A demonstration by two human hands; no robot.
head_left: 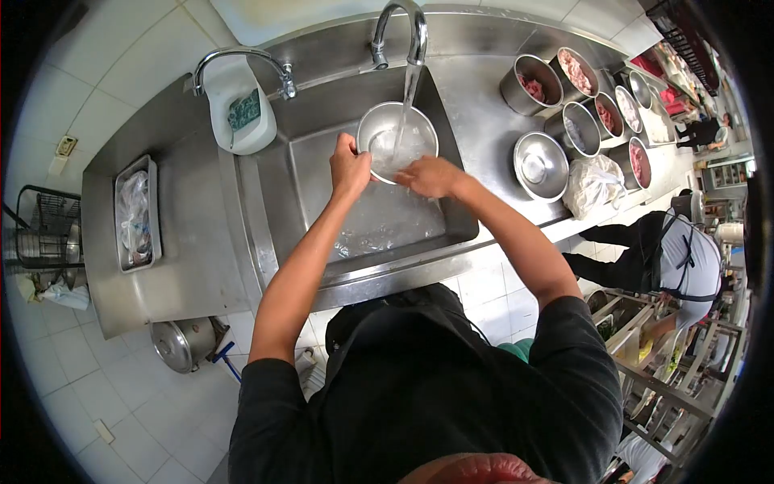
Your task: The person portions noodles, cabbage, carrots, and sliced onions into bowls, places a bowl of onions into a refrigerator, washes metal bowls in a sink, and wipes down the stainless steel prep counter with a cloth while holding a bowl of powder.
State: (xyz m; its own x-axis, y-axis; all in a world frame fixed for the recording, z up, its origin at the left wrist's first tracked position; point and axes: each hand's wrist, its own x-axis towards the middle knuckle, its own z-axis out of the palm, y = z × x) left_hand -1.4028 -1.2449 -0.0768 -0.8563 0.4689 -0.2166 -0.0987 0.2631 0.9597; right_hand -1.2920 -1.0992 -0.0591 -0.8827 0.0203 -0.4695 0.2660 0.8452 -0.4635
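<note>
Water from the right-hand faucet runs into a metal bowl held above the sink. My left hand is closed on the bowl's left rim, thumb on top. At the near right edge of the bowl is my right hand, its fingertips at or just inside the rim. Motion smears those fingers, so their grip is unclear. Some water lies in the bottom of the sink.
Right of the sink stand another metal bowl, a plastic bag and several metal pots, some with raw meat. A white container with a green scouring pad sits left. A tray lies farther left. A person bends at the right.
</note>
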